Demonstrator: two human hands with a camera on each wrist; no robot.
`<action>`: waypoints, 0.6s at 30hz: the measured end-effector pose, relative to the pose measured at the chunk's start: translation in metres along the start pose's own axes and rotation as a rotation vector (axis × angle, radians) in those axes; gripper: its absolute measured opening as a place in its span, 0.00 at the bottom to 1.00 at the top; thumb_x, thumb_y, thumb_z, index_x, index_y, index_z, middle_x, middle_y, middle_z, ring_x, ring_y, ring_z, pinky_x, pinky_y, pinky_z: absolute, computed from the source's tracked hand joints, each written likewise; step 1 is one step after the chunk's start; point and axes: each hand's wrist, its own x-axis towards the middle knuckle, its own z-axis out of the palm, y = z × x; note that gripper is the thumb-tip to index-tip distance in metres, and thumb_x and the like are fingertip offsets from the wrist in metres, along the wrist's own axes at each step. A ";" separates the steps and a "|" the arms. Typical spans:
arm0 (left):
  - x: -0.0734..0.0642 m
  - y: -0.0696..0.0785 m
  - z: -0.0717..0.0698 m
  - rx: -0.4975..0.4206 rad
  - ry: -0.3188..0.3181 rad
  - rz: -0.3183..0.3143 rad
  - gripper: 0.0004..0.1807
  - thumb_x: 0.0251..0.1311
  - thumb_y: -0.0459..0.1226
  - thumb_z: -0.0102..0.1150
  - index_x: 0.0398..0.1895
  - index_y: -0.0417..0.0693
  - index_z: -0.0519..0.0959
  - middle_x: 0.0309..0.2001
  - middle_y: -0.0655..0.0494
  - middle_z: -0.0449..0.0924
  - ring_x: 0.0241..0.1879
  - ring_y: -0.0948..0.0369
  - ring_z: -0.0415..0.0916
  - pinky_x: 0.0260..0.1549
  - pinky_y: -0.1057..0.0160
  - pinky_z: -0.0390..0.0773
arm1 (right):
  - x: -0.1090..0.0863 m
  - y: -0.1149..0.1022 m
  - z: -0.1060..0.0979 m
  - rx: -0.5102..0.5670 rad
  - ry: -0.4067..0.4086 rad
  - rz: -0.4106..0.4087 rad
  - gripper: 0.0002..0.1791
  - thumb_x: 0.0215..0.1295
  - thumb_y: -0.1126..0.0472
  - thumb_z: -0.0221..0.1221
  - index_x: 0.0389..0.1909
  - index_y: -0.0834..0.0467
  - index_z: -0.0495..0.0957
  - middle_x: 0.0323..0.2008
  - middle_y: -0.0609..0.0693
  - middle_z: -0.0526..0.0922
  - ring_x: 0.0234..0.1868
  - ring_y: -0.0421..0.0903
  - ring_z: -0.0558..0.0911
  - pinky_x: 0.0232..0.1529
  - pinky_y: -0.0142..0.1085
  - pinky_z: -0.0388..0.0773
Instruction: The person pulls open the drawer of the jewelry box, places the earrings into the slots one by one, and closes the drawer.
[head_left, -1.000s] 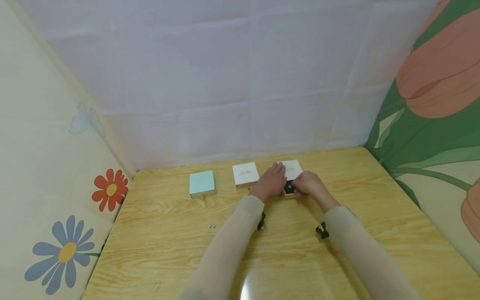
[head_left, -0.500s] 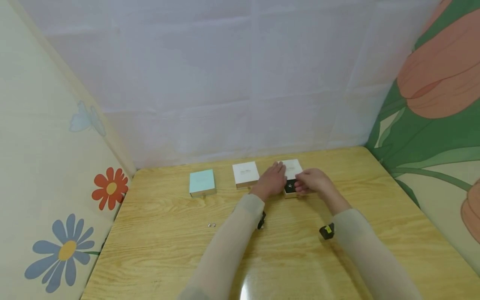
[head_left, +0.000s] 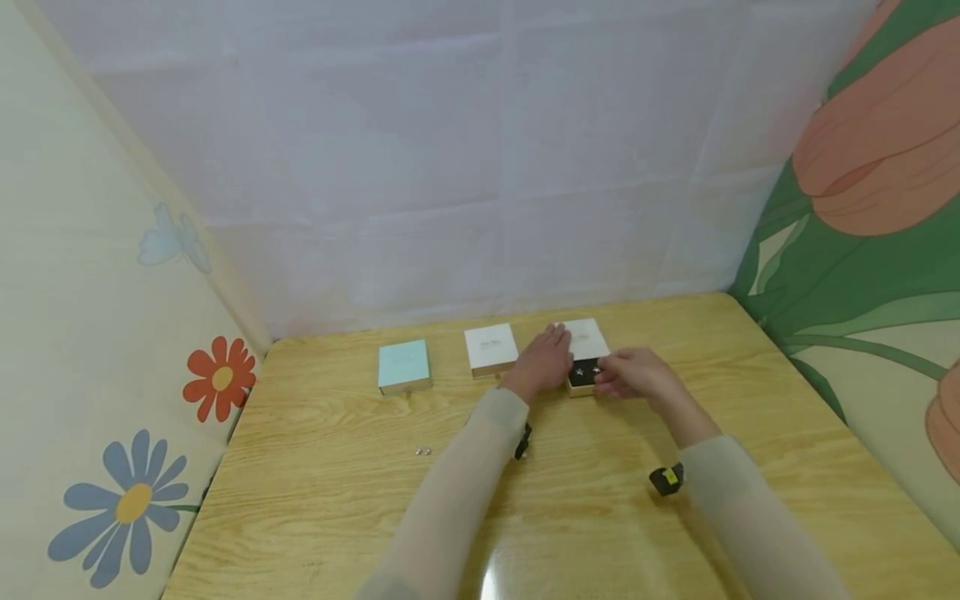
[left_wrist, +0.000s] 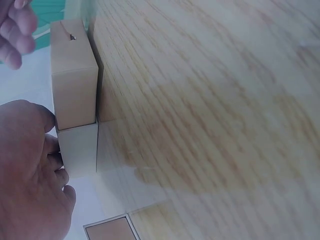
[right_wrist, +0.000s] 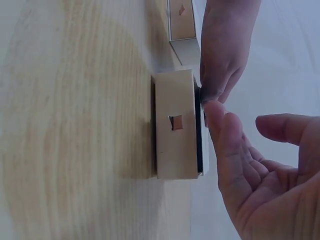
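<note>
A white drawer jewelry box stands at the back with its drawer pulled partly toward me. On the drawer's black insert sit two small silvery star-shaped earrings. My left hand rests along the box's left side and top edge, fingers stretched forward. In the left wrist view its thumb lies near the line where drawer and sleeve meet. My right hand is at the drawer's right edge, fingertips right by the right-hand earring. In the right wrist view its thumb stands apart from the fingers, nothing visible between them.
Left of this box stand another white box and a turquoise box, both with drawers in. Two tiny shiny studs lie on the wooden table. A white cloth hangs behind the table.
My right hand has drawn back to the right, uncovering the insert and a second star earring. My left hand has stayed on the box.
</note>
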 end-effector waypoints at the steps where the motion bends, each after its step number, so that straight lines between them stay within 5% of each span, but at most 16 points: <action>1: 0.001 0.000 0.001 0.000 -0.003 -0.005 0.30 0.83 0.45 0.29 0.81 0.43 0.49 0.82 0.49 0.44 0.81 0.54 0.41 0.79 0.59 0.45 | -0.001 0.001 0.000 -0.002 -0.005 0.001 0.24 0.78 0.60 0.50 0.60 0.78 0.69 0.40 0.62 0.88 0.32 0.43 0.88 0.38 0.38 0.88; 18: 0.002 -0.001 0.004 -0.004 0.009 0.003 0.31 0.83 0.47 0.27 0.81 0.43 0.49 0.82 0.49 0.44 0.81 0.55 0.40 0.79 0.59 0.46 | -0.011 0.036 0.004 0.039 -0.041 0.030 0.22 0.77 0.60 0.51 0.55 0.77 0.74 0.35 0.56 0.88 0.31 0.44 0.88 0.36 0.38 0.88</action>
